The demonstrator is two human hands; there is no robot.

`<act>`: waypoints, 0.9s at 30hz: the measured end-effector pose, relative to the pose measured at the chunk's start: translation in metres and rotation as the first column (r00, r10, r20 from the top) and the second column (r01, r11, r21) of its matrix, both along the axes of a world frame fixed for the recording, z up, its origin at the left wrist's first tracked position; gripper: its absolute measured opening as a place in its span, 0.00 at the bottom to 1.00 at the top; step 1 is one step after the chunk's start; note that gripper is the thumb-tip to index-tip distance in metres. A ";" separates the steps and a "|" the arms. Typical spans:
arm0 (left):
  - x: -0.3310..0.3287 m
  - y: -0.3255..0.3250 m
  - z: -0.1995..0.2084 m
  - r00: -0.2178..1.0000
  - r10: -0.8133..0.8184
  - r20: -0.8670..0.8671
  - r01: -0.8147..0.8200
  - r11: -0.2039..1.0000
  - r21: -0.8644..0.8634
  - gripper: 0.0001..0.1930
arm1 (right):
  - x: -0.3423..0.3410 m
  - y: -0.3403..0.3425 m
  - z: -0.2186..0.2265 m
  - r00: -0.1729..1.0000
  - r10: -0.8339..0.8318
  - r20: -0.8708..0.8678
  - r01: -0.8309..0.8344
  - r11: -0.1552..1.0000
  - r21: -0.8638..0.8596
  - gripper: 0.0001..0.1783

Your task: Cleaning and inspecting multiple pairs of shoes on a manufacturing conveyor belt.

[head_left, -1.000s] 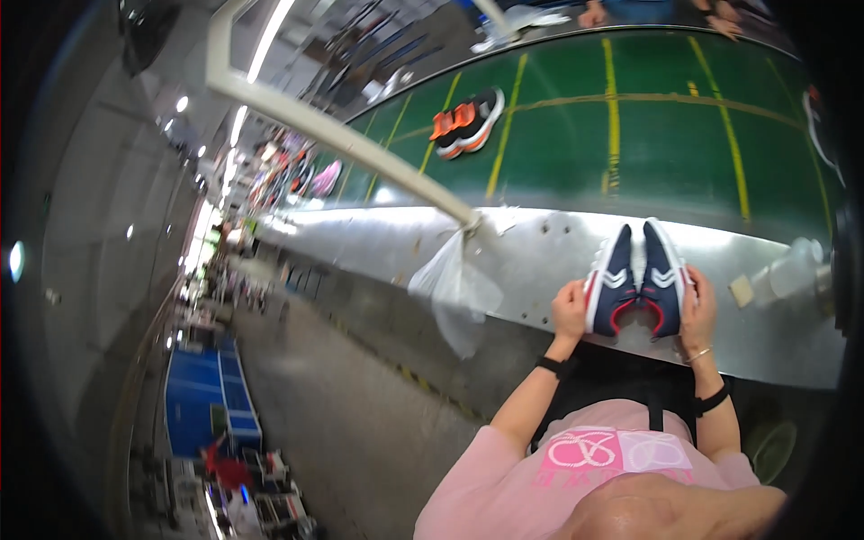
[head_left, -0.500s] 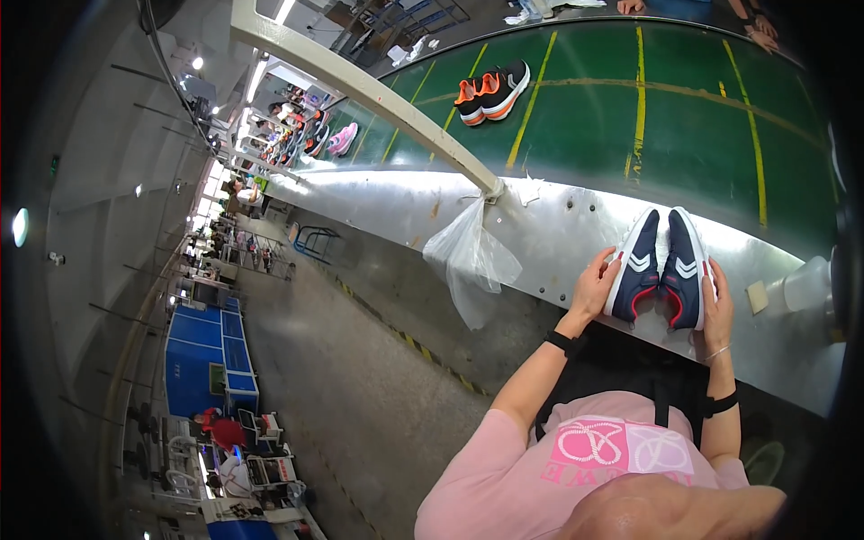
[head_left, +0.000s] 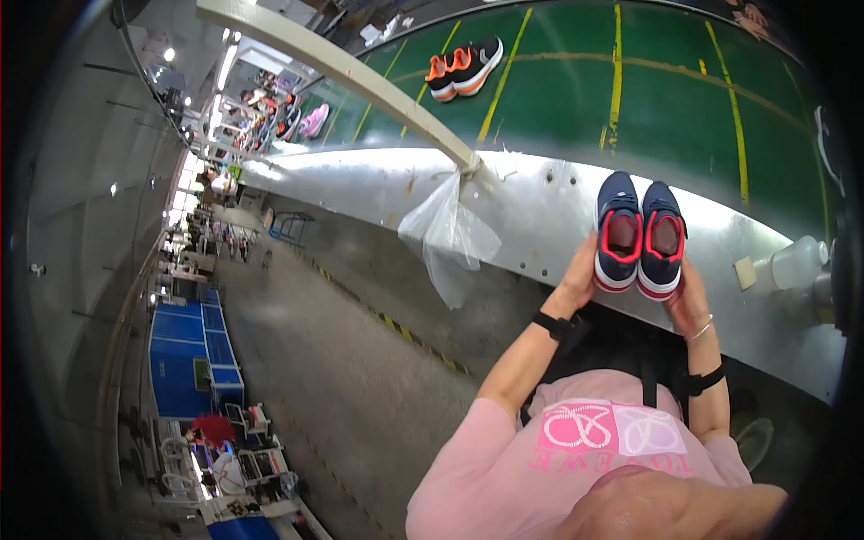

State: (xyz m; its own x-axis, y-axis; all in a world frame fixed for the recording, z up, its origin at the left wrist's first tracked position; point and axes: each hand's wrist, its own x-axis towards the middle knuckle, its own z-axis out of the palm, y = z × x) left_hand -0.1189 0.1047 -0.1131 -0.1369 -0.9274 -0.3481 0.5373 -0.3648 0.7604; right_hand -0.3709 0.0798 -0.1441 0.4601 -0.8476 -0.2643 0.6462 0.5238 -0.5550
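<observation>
Side by side, a pair of navy sneakers with red collars is held over the metal ledge (head_left: 526, 193), toes away from me and heels toward me. My left hand (head_left: 579, 273) grips the left sneaker (head_left: 617, 192) from its outer side, near the heel. The right sneaker (head_left: 661, 198) is in my right hand (head_left: 690, 297), which is closed round its outer heel side. Both shoe openings face up, showing the insides. Some fingers of each hand are hidden behind or under the soles.
Beyond the ledge runs a green conveyor belt (head_left: 567, 99) with yellow lines. Black-and-orange sneakers (head_left: 465, 70) and a pink shoe (head_left: 313, 121) sit on it. A clear plastic bag (head_left: 448, 238) hangs from a pale metal post (head_left: 360, 76). A whitish block (head_left: 745, 273) and a translucent container (head_left: 797, 264) stand right.
The sneakers have tipped from showing their white-striped sides to standing with openings up and heels toward me. My hands have shifted toward the heels. The view has moved slightly.
</observation>
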 end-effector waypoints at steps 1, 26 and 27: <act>-0.001 -0.003 -0.003 0.994 0.066 -0.084 -0.066 0.998 0.008 0.27 | 0.016 0.001 0.009 1.000 -0.030 0.000 0.030 0.999 0.043 0.24; 0.012 -0.011 0.029 0.971 0.101 -0.217 -0.099 0.995 0.017 0.31 | 0.036 -0.012 0.058 0.995 0.100 -0.020 -0.102 0.992 -0.071 0.37; 0.011 -0.011 0.030 0.974 0.112 -0.198 -0.110 0.994 0.023 0.30 | 0.036 -0.012 0.058 0.994 0.109 -0.009 -0.110 0.992 -0.059 0.37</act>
